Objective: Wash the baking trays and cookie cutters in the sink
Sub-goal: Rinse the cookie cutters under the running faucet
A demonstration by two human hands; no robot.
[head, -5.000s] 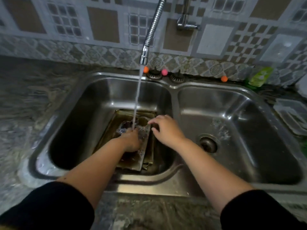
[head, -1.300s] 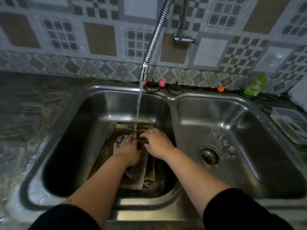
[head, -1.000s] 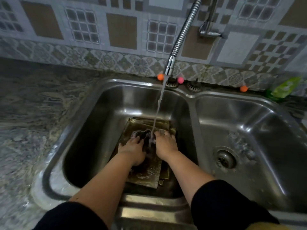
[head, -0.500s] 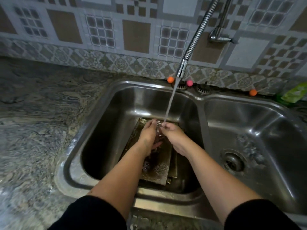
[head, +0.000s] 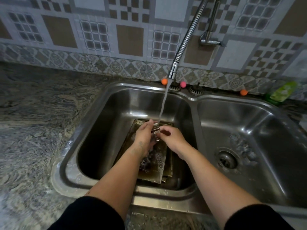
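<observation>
Both of my hands hold a small metal cookie cutter [head: 156, 132] under the running water in the left basin [head: 103, 130] of the sink. My left hand [head: 144, 133] grips it from the left, and my right hand [head: 171, 136] pinches it from the right. Below them a stack of dark baking trays [head: 157, 165] lies on the basin floor, wet and foamy. Water falls from the flexible tap spout [head: 172, 74] onto the cutter.
The right basin [head: 259, 130] has a drain strainer [head: 226, 159]. A green dish soap pouch [head: 282, 92] lies at the back right. Small orange and pink balls [head: 183, 84] sit on the sink's back rim. Stone countertop [head: 33, 122] spreads to the left.
My hands have risen off the trays, where they were scrubbing, and now hold a cookie cutter up in the water stream. The camera view has shifted left.
</observation>
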